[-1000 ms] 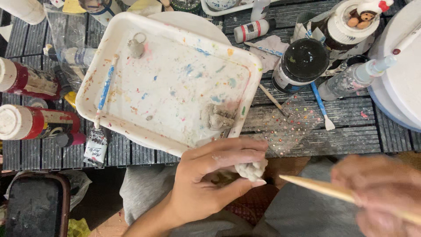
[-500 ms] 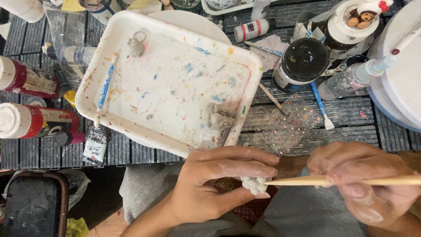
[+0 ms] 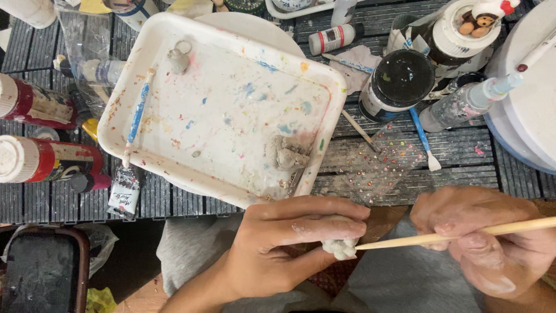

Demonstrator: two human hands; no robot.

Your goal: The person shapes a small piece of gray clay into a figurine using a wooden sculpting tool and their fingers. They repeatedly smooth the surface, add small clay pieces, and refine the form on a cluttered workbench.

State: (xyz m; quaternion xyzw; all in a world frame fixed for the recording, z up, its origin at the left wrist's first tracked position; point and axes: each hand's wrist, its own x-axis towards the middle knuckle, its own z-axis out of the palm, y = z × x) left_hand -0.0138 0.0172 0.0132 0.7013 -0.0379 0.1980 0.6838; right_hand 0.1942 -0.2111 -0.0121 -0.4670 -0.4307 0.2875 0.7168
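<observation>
My left hand (image 3: 289, 243) is closed around a small lump of white clay (image 3: 340, 248) held over my lap, below the table edge. My right hand (image 3: 486, 237) grips a thin wooden stick (image 3: 405, 240), and the stick's tip touches the clay lump. Just above my left hand lies a white paint-spattered tray (image 3: 220, 64) with a grey clay blob (image 3: 289, 153) in its near right corner, a blue-handled brush (image 3: 138, 113) along its left side and a small grey clay piece (image 3: 179, 55) at its far left.
A black-lidded jar (image 3: 399, 81), a clear spray bottle (image 3: 463, 104), a blue spatula (image 3: 425, 142) and a sheet of coloured dots (image 3: 376, 168) lie right of the tray. Red paint bottles (image 3: 40, 159) and a small paint tube (image 3: 124, 191) are at the left. A dark box (image 3: 35, 272) sits lower left.
My right hand has moved left with the stick, bringing its tip from well right of the clay to touching it. My left hand has turned slightly, keeping hold of the clay.
</observation>
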